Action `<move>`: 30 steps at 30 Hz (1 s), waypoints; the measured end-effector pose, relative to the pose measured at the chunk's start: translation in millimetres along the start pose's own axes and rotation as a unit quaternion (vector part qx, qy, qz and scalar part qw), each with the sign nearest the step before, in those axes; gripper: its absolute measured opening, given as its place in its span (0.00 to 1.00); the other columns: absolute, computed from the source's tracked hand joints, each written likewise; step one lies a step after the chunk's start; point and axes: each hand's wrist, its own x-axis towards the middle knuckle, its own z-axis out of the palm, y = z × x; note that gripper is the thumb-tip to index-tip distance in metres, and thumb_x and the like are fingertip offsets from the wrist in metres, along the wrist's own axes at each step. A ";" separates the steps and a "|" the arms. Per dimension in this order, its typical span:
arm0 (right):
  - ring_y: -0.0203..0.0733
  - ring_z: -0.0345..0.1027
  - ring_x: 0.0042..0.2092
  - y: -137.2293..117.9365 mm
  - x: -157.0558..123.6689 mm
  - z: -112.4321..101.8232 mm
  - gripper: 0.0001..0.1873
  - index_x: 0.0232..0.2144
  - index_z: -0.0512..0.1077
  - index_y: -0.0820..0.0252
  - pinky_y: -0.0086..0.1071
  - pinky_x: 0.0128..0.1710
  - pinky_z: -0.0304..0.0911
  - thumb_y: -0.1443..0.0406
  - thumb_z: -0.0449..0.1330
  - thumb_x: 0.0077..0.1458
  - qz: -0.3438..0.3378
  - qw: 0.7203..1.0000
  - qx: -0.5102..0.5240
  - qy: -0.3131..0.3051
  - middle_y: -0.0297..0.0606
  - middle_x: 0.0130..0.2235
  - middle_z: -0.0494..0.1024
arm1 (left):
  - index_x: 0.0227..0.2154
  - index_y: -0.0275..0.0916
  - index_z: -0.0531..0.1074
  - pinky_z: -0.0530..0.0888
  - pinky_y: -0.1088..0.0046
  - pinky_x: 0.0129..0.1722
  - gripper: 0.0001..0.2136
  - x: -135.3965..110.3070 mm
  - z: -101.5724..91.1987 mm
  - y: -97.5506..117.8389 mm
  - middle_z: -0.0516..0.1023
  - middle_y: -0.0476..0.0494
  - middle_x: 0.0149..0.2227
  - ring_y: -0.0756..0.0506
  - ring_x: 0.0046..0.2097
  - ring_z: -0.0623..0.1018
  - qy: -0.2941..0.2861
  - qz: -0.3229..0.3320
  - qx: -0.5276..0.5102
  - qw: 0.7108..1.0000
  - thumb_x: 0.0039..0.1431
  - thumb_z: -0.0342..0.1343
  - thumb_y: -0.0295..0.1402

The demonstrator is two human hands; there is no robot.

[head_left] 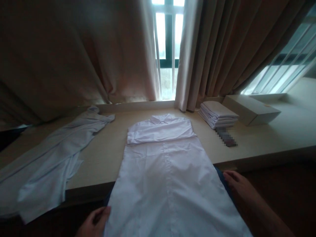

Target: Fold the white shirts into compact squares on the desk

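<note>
A white shirt (165, 171) lies flat on the beige table (108, 154), collar toward the window, its sleeves folded across the chest and its lower part hanging over the table's front edge toward me. My left hand (95, 222) rests at the shirt's lower left edge, fingers curled against the cloth. My right hand (238, 186) lies at the shirt's right edge, fingers stretched along the fabric. Whether either hand pinches the cloth is hidden.
An unfolded pale shirt (46, 164) sprawls over the table's left side. A stack of folded white shirts (218, 115) and a flat white box (251, 108) sit at the back right, with a blurred dark object (225, 136) nearby. Brown curtains (74, 52) hang behind.
</note>
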 end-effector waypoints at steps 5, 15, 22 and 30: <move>0.49 0.70 0.46 -22.0 52.2 35.8 0.23 0.38 0.76 0.63 0.36 0.47 0.60 0.53 0.50 0.58 -0.096 0.978 -0.170 0.075 0.49 0.42 0.78 | 0.39 0.36 0.75 0.72 0.65 0.41 0.27 56.7 12.7 45.0 0.80 0.36 0.39 0.37 0.42 0.79 -0.014 0.059 0.040 0.997 0.49 0.49 0.55; 0.47 0.70 0.41 -10.8 47.6 49.8 0.17 0.33 0.74 0.62 0.34 0.41 0.59 0.57 0.51 0.58 -0.104 0.964 -0.216 0.113 0.46 0.38 0.78 | 0.32 0.37 0.76 0.70 0.69 0.36 0.21 72.2 9.5 31.3 0.81 0.41 0.32 0.38 0.38 0.79 -0.032 0.024 0.004 0.999 0.48 0.52 0.51; 0.45 0.71 0.38 -30.3 30.1 49.2 0.18 0.33 0.72 0.59 0.32 0.37 0.59 0.54 0.49 0.60 -0.093 0.974 -0.184 0.098 0.42 0.36 0.78 | 0.36 0.35 0.77 0.71 0.67 0.40 0.24 100.4 13.9 55.2 0.81 0.35 0.37 0.36 0.41 0.79 -0.038 0.063 0.053 0.996 0.46 0.54 0.51; 0.43 0.71 0.35 -30.6 40.9 51.2 0.17 0.27 0.71 0.58 0.31 0.35 0.57 0.54 0.51 0.58 -0.080 0.980 -0.163 0.077 0.41 0.32 0.78 | 0.30 0.34 0.78 0.70 0.63 0.38 0.29 155.3 24.3 104.7 0.80 0.30 0.33 0.33 0.39 0.78 -0.044 0.077 0.141 0.986 0.47 0.48 0.58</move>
